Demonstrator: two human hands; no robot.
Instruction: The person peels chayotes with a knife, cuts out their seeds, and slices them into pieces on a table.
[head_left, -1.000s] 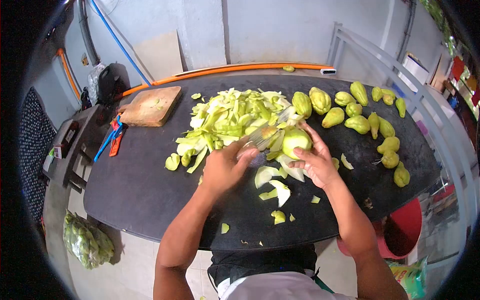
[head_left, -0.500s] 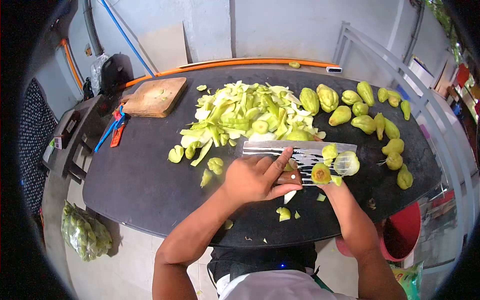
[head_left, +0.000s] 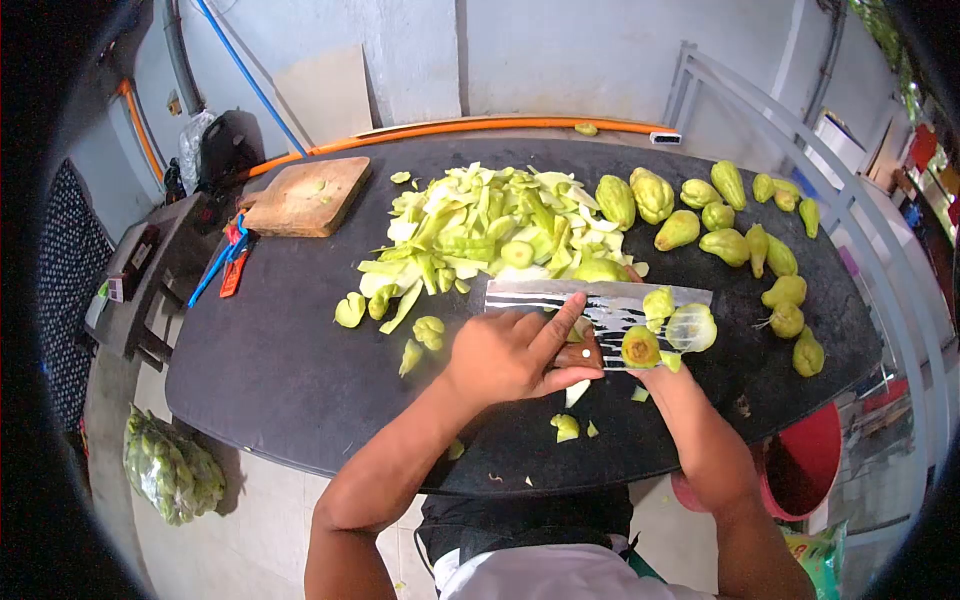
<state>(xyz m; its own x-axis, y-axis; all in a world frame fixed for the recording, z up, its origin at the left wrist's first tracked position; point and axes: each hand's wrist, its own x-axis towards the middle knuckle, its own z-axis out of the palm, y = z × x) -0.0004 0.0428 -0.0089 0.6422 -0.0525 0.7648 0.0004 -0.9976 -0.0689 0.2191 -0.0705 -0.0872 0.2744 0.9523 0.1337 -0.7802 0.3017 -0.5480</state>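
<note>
My left hand (head_left: 510, 352) is closed around the brown handle of a broad cleaver (head_left: 625, 292), its index finger stretched along the blade. Cut chayote pieces (head_left: 640, 347) cling to the wet blade. Behind the cleaver, most of my right hand (head_left: 657, 378) is hidden. Its fingertips show beyond the blade's upper edge, against a green chayote (head_left: 600, 270) that it appears to grip. Just past the blade lies a large heap of chayote peelings and slices (head_left: 490, 225). Small scraps (head_left: 566, 428) are on the dark table near my wrists.
Several whole chayotes (head_left: 727, 247) are spread over the right side of the table (head_left: 270, 350). A wooden cutting board (head_left: 308, 197) and blue and orange tools (head_left: 235, 258) lie at the left. A red bucket (head_left: 800, 465) and a bag of chayotes (head_left: 172, 468) stand on the floor.
Both hands and the cleaver keep nearly the same position. The view has shifted very slightly; nothing has been taken up or let go.
</note>
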